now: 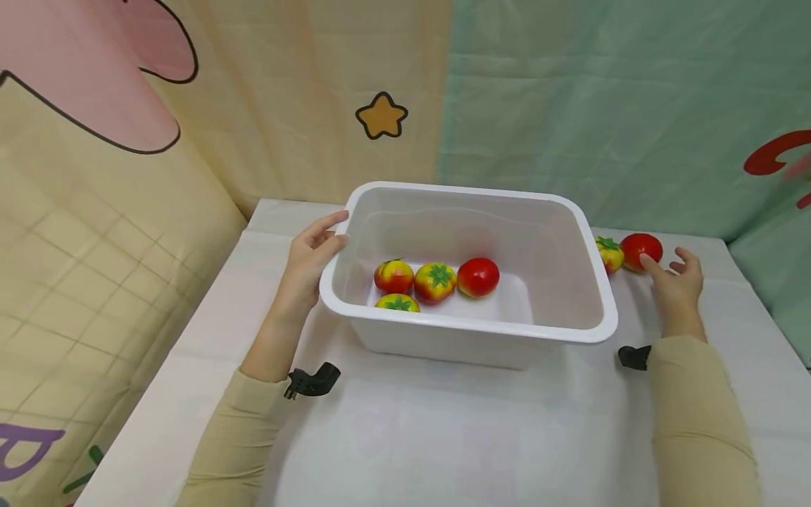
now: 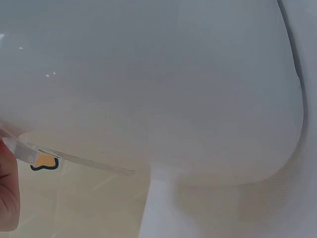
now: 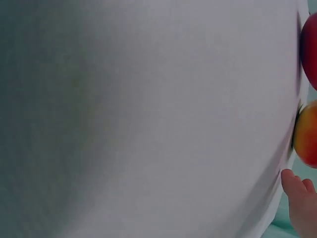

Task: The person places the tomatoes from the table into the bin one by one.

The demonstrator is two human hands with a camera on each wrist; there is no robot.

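Observation:
A white plastic tub point(image 1: 443, 338) stands in the middle of the table, holding several red and yellow tomatoes, among them a red tomato point(image 1: 478, 277) and a yellow-red tomato point(image 1: 435, 283) with a green leaf top. My left hand point(image 1: 307, 264) grips the tub's left rim; in the left wrist view the tub wall point(image 2: 148, 89) fills most of the picture. Right of the tub, my right hand point(image 1: 678, 289) is spread beside another red tomato point(image 1: 641, 251), thumb close to it; whether they touch I cannot tell. A yellow-green tomato point(image 1: 610, 255) sits partly behind the tub.
The table point(image 1: 456, 436) has a white cover. A patterned curtain point(image 1: 570, 105) hangs along its back edge, and a cream curtain point(image 1: 95, 282) along the left. A black wrist mount point(image 1: 315, 380) sticks out from the left sleeve, another point(image 1: 633, 357) from the right.

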